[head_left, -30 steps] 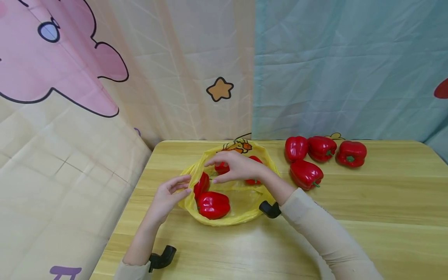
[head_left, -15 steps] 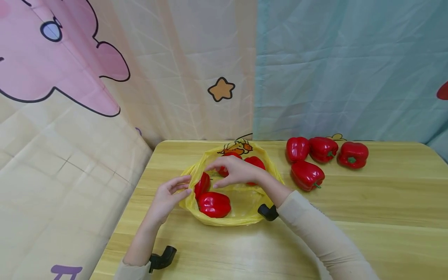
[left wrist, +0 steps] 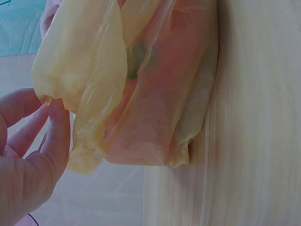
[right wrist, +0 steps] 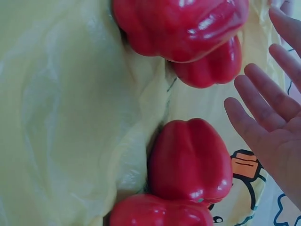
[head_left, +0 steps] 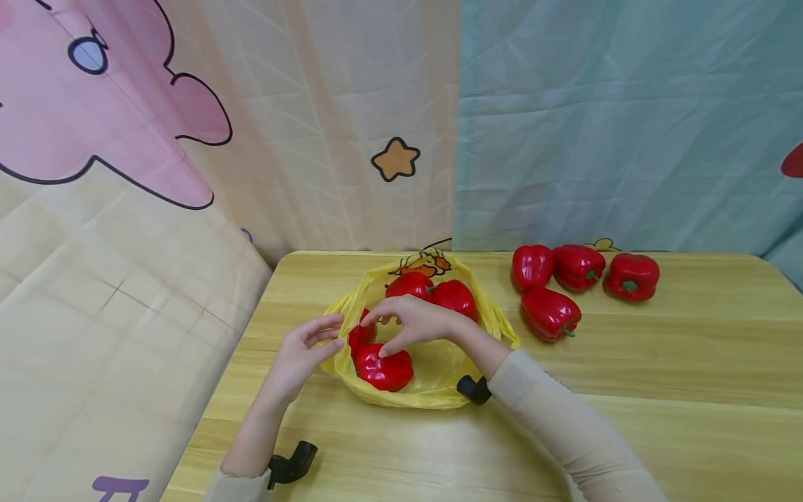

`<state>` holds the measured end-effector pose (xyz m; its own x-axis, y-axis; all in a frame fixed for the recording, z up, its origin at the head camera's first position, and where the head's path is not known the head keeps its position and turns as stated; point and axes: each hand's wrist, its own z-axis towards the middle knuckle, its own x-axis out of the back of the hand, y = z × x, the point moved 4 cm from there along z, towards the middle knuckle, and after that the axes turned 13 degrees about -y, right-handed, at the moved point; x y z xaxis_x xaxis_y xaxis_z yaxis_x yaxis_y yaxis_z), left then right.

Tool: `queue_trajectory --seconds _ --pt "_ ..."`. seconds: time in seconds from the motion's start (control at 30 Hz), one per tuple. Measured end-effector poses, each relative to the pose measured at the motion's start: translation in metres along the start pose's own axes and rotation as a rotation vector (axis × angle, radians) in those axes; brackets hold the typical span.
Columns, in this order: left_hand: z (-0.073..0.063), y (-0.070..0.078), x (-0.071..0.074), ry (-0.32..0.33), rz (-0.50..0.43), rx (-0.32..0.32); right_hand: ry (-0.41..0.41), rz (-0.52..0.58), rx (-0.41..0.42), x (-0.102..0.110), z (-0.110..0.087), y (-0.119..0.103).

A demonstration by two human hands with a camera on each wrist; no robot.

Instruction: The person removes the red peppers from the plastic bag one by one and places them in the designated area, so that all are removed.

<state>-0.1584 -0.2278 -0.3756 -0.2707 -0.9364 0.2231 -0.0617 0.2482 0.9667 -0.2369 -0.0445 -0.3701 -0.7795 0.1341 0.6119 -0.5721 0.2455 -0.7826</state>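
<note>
A yellow plastic bag (head_left: pixel 433 399) lies with its mouth wide, holding several red bell peppers. My left hand (head_left: pixel 306 355) pinches the bag's left rim between thumb and fingertips, as the left wrist view also shows. Over the bag's mouth hovers my right hand (head_left: pixel 414 322), its fingers spread and holding nothing. Its thumb overlaps the front bell pepper (head_left: pixel 390 373) in the head view, and its fingers partly cover the left bell pepper (head_left: pixel 359 340). Farther back sit another bell pepper (head_left: pixel 409 286) and one beside it (head_left: pixel 456 297). The right wrist view shows the right fingers (right wrist: pixel 270 106) apart from the peppers.
On the wooden table (head_left: pixel 677 362), right of the bag, lie several more peppers, including one nearest the bag (head_left: pixel 551 314) and one farthest right (head_left: pixel 631 277). Patterned curtains (head_left: pixel 602 125) hang behind the table's back edge.
My right hand has moved toward the front of the bag, uncovering the two back peppers and now overlapping the front one. The left hand stays on the rim.
</note>
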Motion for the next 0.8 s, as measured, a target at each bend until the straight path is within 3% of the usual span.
queue_trajectory --seconds 0.23,0.8 --pt "0.000 0.000 0.000 0.004 0.006 0.004 -0.064 -0.013 -0.055 -0.009 0.001 0.003" --pt "0.001 0.000 0.000 0.005 0.015 -0.003 -0.162 0.009 -0.069 -0.022 0.004 0.011"
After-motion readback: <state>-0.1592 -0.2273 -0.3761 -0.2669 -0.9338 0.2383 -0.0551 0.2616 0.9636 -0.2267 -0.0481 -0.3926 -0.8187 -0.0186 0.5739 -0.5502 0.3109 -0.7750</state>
